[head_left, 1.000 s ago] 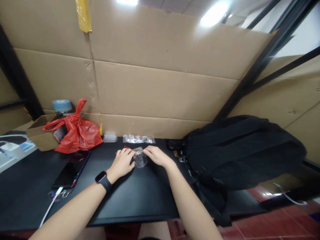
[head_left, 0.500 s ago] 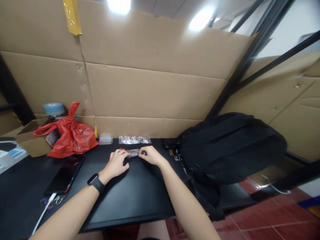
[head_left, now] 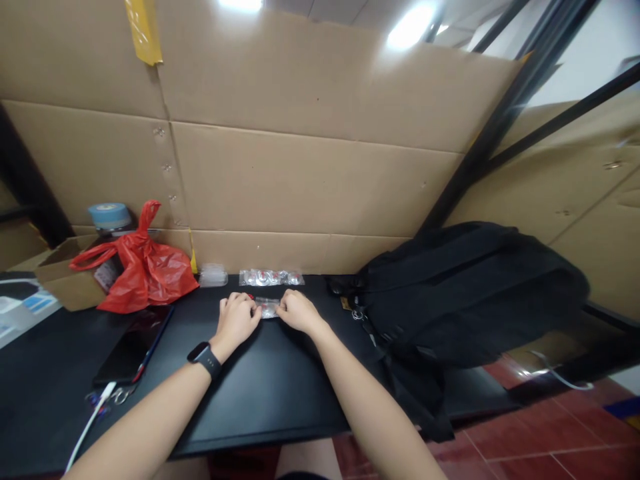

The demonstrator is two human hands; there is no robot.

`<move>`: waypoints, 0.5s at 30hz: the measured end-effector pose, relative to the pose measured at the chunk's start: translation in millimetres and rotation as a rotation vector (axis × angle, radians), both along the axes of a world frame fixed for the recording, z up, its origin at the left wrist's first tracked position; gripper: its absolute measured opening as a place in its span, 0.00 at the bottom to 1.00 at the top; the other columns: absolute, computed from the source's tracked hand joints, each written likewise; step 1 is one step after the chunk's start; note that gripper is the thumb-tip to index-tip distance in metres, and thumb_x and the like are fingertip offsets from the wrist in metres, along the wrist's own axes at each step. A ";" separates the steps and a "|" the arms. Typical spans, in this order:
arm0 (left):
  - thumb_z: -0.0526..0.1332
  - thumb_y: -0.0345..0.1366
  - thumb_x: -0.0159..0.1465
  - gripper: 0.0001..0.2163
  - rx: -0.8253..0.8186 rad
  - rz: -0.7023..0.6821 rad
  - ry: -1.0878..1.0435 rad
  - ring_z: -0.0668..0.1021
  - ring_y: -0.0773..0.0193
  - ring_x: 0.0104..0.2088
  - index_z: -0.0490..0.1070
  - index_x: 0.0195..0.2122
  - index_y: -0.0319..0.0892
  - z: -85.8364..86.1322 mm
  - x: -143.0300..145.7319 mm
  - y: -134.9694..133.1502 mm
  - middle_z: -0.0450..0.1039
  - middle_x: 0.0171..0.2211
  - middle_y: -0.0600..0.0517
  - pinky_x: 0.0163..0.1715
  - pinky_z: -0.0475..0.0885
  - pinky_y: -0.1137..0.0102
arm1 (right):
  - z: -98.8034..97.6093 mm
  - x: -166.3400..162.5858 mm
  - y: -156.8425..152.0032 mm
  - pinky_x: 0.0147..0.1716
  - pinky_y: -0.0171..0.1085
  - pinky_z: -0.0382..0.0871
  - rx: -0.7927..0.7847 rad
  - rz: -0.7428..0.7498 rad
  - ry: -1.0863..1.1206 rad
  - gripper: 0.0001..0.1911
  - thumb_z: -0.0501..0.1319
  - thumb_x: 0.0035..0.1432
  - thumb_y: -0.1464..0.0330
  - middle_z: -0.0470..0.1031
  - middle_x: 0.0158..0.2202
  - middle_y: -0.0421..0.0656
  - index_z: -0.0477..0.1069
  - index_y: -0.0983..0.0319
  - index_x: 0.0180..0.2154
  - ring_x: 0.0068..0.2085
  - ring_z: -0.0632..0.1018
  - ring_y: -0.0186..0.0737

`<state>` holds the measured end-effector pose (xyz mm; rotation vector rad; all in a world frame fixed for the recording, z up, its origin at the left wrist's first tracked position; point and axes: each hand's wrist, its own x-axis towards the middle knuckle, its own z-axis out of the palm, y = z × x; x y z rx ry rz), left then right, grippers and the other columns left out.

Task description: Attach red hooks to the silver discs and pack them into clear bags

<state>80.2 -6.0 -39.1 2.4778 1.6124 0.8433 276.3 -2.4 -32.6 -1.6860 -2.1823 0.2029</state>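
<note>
Between my two hands, low over the black table (head_left: 250, 393), is a small clear plastic bag (head_left: 269, 307) with faint red print. My left hand (head_left: 237, 319), with a dark watch on its wrist, pinches the bag's left end. The right end is pinched by my right hand (head_left: 299, 311). Something small and red (head_left: 251, 296) shows just behind my left fingers; its kind is not clear. Beyond the hands lies a row of clear packets (head_left: 271, 277) with shiny round pieces and red print. Beside that row sits a stack of clear plastic cases (head_left: 213, 275).
A red plastic bag (head_left: 150, 273), a cardboard box (head_left: 75, 287) and a blue-lidded jar (head_left: 109, 217) stand at left. Nearer lies a phone (head_left: 133, 347) with a white cable (head_left: 85, 433). A black backpack (head_left: 475, 293) fills the right side. A cardboard wall (head_left: 300, 180) closes the back.
My left thumb has come in against the fingers onto the bag's left end. More of the bag shows, spread between both hands. The view has shifted slightly.
</note>
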 end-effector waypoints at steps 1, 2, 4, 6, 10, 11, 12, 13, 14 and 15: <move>0.55 0.40 0.66 0.13 0.010 0.013 0.010 0.70 0.52 0.45 0.71 0.26 0.43 0.3 0.4 -0.2 0.75 0.37 0.47 0.46 0.60 0.57 | 0.3 -2.1 -0.9 0.40 0.38 0.65 0.019 -0.013 -0.015 0.11 0.60 0.60 0.67 0.72 0.35 0.45 0.70 0.61 0.26 0.39 0.73 0.41; 0.56 0.39 0.66 0.11 0.021 0.022 0.021 0.70 0.53 0.45 0.71 0.28 0.43 0.8 0.5 -0.5 0.75 0.37 0.47 0.45 0.60 0.58 | 0.8 -3.3 -1.7 0.40 0.38 0.65 0.047 -0.008 -0.015 0.07 0.62 0.59 0.67 0.72 0.36 0.44 0.71 0.61 0.28 0.39 0.73 0.41; 0.57 0.37 0.65 0.07 0.044 0.022 0.043 0.69 0.53 0.45 0.70 0.32 0.44 2.1 0.1 -1.0 0.74 0.38 0.48 0.44 0.61 0.59 | 2.5 -3.9 -2.6 0.42 0.37 0.65 0.106 0.065 0.012 0.02 0.64 0.57 0.70 0.72 0.39 0.44 0.73 0.60 0.35 0.42 0.72 0.40; 0.57 0.36 0.65 0.04 0.059 -0.011 0.067 0.69 0.53 0.46 0.70 0.36 0.45 3.1 -0.6 -1.1 0.73 0.40 0.48 0.44 0.61 0.60 | 4.3 -3.2 -3.3 0.44 0.37 0.65 0.135 0.178 0.034 0.08 0.63 0.57 0.73 0.72 0.42 0.44 0.74 0.59 0.40 0.45 0.72 0.40; 0.54 0.33 0.67 0.08 0.066 -0.122 0.090 0.68 0.54 0.49 0.72 0.42 0.47 2.1 -1.9 -0.8 0.71 0.44 0.48 0.44 0.62 0.61 | 7.1 -3.3 -6.0 0.46 0.40 0.64 0.120 0.256 0.009 0.09 0.59 0.62 0.72 0.77 0.42 0.45 0.77 0.59 0.41 0.45 0.73 0.42; 0.54 0.33 0.68 0.09 0.066 -0.137 0.092 0.68 0.54 0.50 0.72 0.44 0.47 1.3 -2.2 -0.9 0.71 0.46 0.48 0.45 0.62 0.61 | 7.4 -3.7 -6.7 0.46 0.40 0.64 0.109 0.248 0.005 0.08 0.59 0.63 0.69 0.77 0.41 0.45 0.77 0.59 0.41 0.44 0.73 0.42; 0.53 0.34 0.69 0.10 0.066 -0.143 0.095 0.67 0.54 0.51 0.72 0.46 0.47 0.4 -2.6 -1.1 0.70 0.47 0.47 0.45 0.62 0.61 | 7.4 -4.0 -7.2 0.45 0.41 0.64 0.095 0.238 0.002 0.08 0.61 0.62 0.66 0.78 0.41 0.45 0.77 0.59 0.42 0.44 0.74 0.43; 0.52 0.35 0.69 0.11 0.064 -0.144 0.100 0.67 0.53 0.52 0.72 0.47 0.47 -0.7 -3.1 -1.3 0.70 0.48 0.47 0.46 0.62 0.60 | 7.0 -4.3 -7.3 0.45 0.41 0.64 0.080 0.229 -0.001 0.10 0.64 0.60 0.64 0.79 0.41 0.46 0.77 0.60 0.43 0.43 0.74 0.44; 0.52 0.37 0.69 0.12 0.061 -0.144 0.106 0.66 0.52 0.52 0.72 0.49 0.47 -1.7 -3.6 -1.6 0.70 0.49 0.47 0.46 0.62 0.59 | 6.2 -4.3 -7.0 0.45 0.41 0.64 0.067 0.221 -0.002 0.13 0.66 0.57 0.63 0.79 0.41 0.46 0.76 0.60 0.44 0.43 0.75 0.44; 0.53 0.39 0.69 0.12 0.056 -0.148 0.114 0.66 0.51 0.53 0.71 0.51 0.47 -2.6 -4.1 -1.8 0.69 0.51 0.46 0.47 0.62 0.58 | 5.1 -4.1 -6.2 0.46 0.42 0.64 0.058 0.214 -0.003 0.15 0.68 0.55 0.64 0.79 0.41 0.46 0.76 0.60 0.45 0.44 0.75 0.45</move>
